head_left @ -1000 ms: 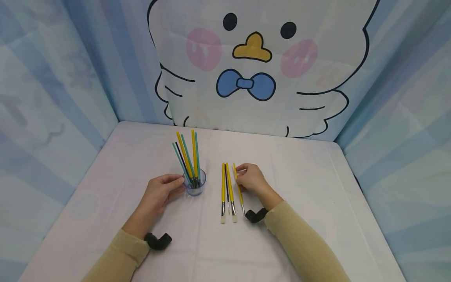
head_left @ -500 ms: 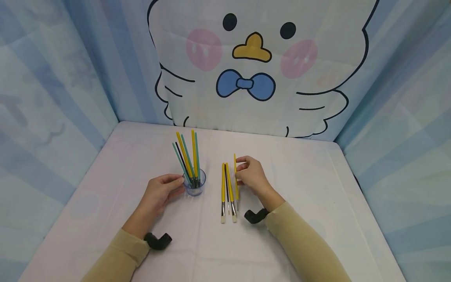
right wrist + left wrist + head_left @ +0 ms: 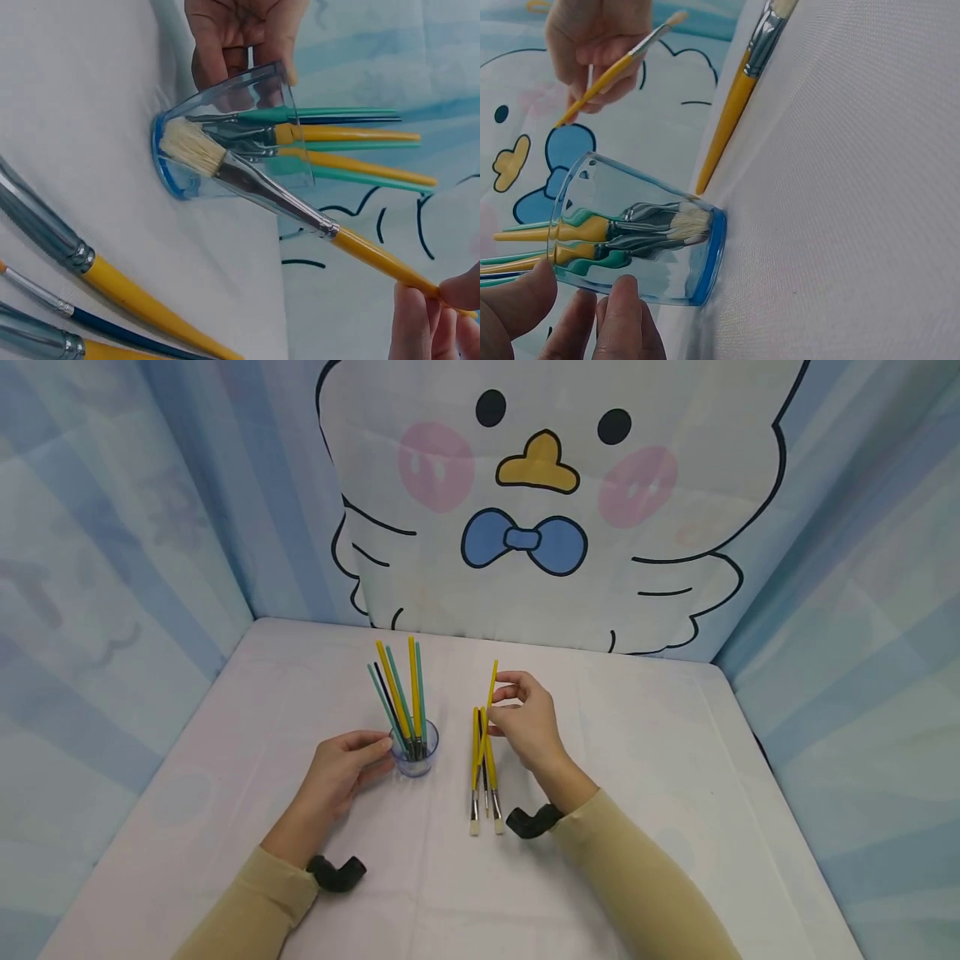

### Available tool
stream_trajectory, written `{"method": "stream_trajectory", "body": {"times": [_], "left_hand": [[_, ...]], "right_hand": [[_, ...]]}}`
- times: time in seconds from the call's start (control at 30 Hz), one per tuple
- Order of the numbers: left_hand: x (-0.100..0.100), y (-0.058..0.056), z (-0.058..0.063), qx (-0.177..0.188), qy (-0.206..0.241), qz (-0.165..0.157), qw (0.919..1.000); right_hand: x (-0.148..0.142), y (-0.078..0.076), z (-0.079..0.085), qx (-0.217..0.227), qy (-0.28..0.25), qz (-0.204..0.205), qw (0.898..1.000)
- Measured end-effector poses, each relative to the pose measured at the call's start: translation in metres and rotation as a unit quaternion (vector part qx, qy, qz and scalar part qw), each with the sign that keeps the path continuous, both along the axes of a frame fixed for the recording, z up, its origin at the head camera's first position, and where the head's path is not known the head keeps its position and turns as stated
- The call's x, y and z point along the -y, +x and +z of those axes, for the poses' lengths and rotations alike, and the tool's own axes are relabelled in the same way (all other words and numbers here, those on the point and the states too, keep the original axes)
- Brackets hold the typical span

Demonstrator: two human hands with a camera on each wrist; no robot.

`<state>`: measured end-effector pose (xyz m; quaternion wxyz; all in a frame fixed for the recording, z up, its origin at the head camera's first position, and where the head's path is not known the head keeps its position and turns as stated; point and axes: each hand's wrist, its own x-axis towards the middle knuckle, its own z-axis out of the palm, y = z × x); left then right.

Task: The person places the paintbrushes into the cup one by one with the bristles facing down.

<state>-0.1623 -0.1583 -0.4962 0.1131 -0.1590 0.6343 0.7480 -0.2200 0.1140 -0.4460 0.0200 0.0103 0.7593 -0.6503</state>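
Note:
A clear cup with a blue base [image 3: 716, 259] stands on the table, holding several yellow, green and dark paintbrushes [image 3: 412, 685], bristles down. My left hand [image 3: 347, 768] touches its left side, thumb near the rim and fingertips against the wall. My right hand [image 3: 531, 718] pinches the yellow handle of another paintbrush [image 3: 277, 199], raised with its flat pale bristles downward. Below that hand lie two yellow paintbrushes [image 3: 475, 747] and a thin dark paintbrush [image 3: 124, 335], side by side; the raised brush partly crosses them in the head view.
The table [image 3: 660, 735] has a pale cloth over it. Blue striped curtains [image 3: 112, 610] stand at both sides, with a printed cartoon cloth [image 3: 540, 602] at the back. A black curved piece [image 3: 337, 874] sits at each wrist.
My right hand has lifted the yellow paintbrush off the table and carried it up and leftward over the lying brushes. The left hand and cup have stayed in place.

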Motion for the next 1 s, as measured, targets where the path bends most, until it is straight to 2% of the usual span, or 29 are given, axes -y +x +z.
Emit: {"method": "stream_trajectory", "body": {"times": [0.3, 0.6, 0.77, 1.0], "left_hand": [[0.001, 0.001, 0.001, 0.004, 0.003, 0.0, 1.0], [0.002, -0.001, -0.004, -0.006, 0.002, 0.002, 1.0], [0.002, -0.002, -0.005, -0.004, 0.007, 0.004, 1.0], [0.003, -0.003, -0.005, -0.004, 0.008, 0.002, 1.0]], "right_hand": [[0.016, 0.002, 0.015, -0.056, -0.079, -0.017, 0.995], [0.033, 0.004, 0.02, -0.145, -0.15, -0.021, 0.978], [0.043, 0.0, 0.016, -0.162, -0.162, -0.017, 0.973], [0.051, -0.005, 0.003, -0.15, -0.123, -0.002, 0.981]]}}
